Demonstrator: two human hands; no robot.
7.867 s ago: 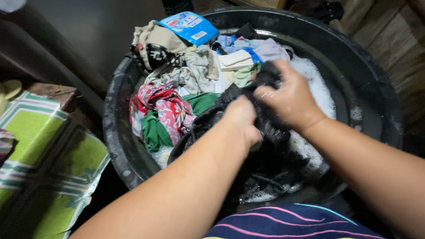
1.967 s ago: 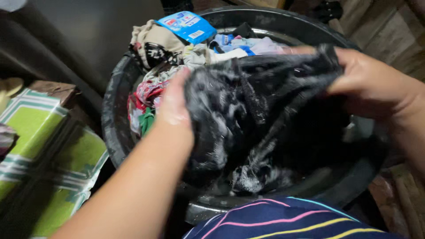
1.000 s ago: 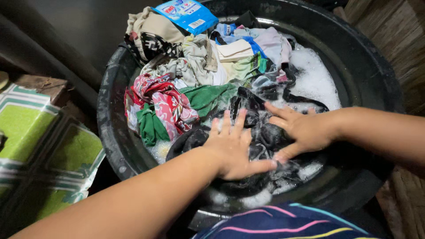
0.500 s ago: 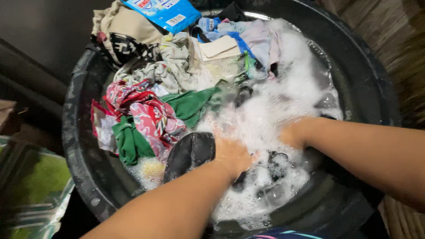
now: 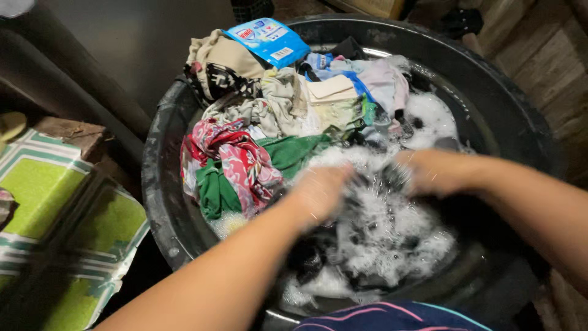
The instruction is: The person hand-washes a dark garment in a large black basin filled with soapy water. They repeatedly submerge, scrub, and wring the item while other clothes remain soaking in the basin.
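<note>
Left hand and right hand both blurred, pressed on the dark garment in suds; grip unreadable. Garment sits at near side of black tub. Piled clothes behind, blue detergent packet on top.

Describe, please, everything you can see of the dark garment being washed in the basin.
The dark garment looks black, soaked and crumpled, mostly buried under white suds at the near side of the round black basin. Its shape and parts cannot be told. The left hand and right hand, both motion-blurred, press into it; neighbouring coloured laundry lies against it.
</note>
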